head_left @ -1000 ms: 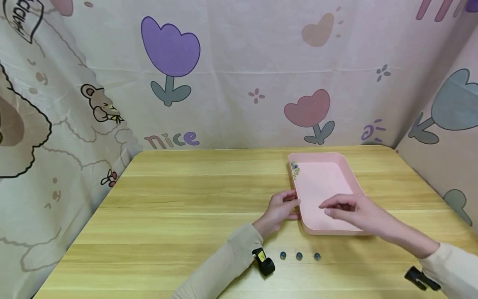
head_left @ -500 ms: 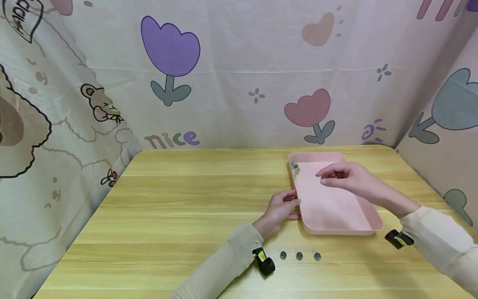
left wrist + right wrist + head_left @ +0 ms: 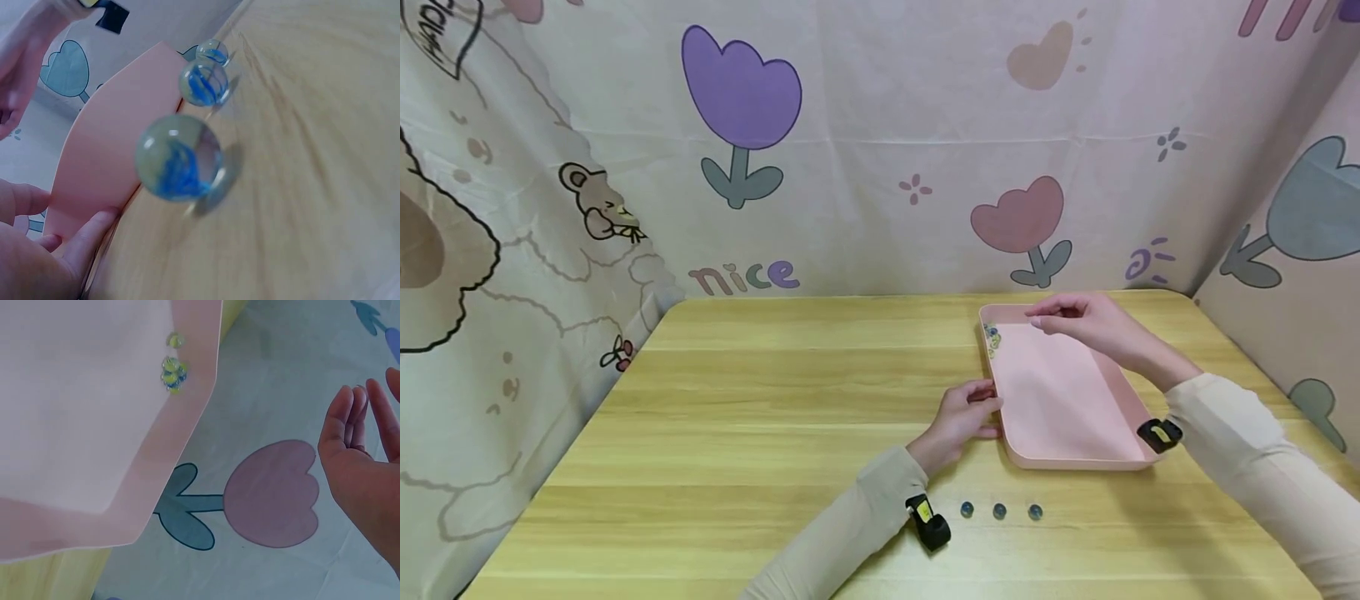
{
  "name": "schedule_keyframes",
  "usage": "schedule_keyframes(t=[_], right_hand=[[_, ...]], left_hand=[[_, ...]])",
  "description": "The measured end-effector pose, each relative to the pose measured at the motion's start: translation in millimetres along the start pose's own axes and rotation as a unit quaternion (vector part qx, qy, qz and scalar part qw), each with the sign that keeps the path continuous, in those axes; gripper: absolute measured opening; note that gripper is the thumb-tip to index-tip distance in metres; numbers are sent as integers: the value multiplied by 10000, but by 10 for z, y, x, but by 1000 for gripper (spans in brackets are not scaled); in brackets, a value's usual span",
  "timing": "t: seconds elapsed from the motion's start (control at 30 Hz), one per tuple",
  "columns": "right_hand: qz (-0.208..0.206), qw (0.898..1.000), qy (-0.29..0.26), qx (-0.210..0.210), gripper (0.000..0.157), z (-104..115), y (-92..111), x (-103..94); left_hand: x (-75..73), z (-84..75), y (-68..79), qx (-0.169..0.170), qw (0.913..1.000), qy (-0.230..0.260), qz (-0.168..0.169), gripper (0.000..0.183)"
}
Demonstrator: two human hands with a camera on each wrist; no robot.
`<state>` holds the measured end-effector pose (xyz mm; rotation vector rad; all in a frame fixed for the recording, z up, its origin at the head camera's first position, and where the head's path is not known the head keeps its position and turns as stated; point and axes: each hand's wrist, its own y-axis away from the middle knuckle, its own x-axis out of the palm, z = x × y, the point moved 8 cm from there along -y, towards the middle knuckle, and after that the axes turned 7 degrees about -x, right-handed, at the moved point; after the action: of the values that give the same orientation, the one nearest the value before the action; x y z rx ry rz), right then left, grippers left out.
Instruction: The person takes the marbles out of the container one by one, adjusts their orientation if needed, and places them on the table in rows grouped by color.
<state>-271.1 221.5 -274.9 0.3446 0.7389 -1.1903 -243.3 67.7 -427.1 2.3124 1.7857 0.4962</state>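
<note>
My left hand holds the left side of a pink tray; in the left wrist view its fingers touch the outer wall. Above the tray's far end hovers my right hand, thumb and fingertips close together. Whether something lies between those tips is hidden. In the right wrist view the right hand shows at the right edge. Several glass marbles, yellow-green and blue, cluster inside the tray along one wall. Three clear marbles with blue swirls stand in a row on the table: a left, a middle and a right one.
The light wooden table runs left of the tray. A printed curtain hangs behind and at both sides. Each wrist wears a small black camera, one on the left cuff and another on the right.
My right hand has moved away from me over the tray, from its near part to its far end. The left hand, the tray and the three table marbles have stayed put.
</note>
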Motion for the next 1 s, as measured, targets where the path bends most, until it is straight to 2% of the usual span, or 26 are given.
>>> schedule_keyframes(t=[0.37, 0.6, 0.8, 1.0], right_hand=[[113, 9999, -62, -1, 38, -160, -293, 42], [133, 9999, 9, 82, 38, -385, -447, 117], [46, 9991, -336, 267, 39, -509, -558, 229], [118, 9989, -385, 237, 36, -538, -613, 286]], left_hand=[[3, -13, 12, 24, 10000, 52, -13, 39], [-18, -9, 3, 35, 10000, 68, 18, 40], [-35, -22, 2, 88, 9999, 76, 50, 40], [-13, -14, 1, 62, 9999, 85, 77, 40]])
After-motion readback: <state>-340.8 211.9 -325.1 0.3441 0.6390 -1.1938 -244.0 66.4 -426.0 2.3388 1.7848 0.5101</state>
